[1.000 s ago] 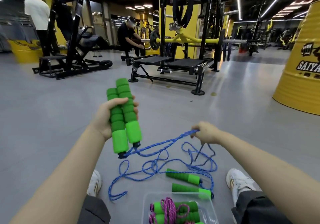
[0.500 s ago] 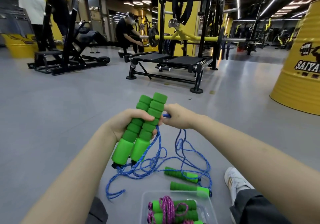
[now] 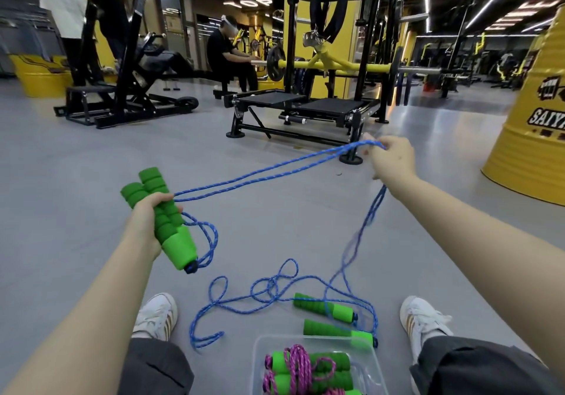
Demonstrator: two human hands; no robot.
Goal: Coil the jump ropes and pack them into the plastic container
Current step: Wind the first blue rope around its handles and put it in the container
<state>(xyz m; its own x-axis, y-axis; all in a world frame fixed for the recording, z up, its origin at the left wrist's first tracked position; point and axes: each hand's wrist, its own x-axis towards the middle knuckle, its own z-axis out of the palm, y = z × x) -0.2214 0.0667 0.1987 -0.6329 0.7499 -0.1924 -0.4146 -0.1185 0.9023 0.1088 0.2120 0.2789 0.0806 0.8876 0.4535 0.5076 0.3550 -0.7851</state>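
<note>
Green foam handles, two side by side, sit gripped in the left hand at 9 o'clock, caps down. From them a blue rope runs doubled and taut to the right hand at 2 o'clock, which pinches the strands. Its fingertips are mostly hidden behind the knuckles. Below that hand the rope falls blurred — hard to follow — into loose loops on the floor at 6 o'clock, tangled near a second handle pair. I cannot tell which strand belongs to which pair. The clear container, also at 6 o'clock, is cut off by the bottom edge and holds more green handles wound with pink rope. The gym floor is smooth and grey. A black rack stands at 12 and a yellow drum at 3 — cropped.
</note>
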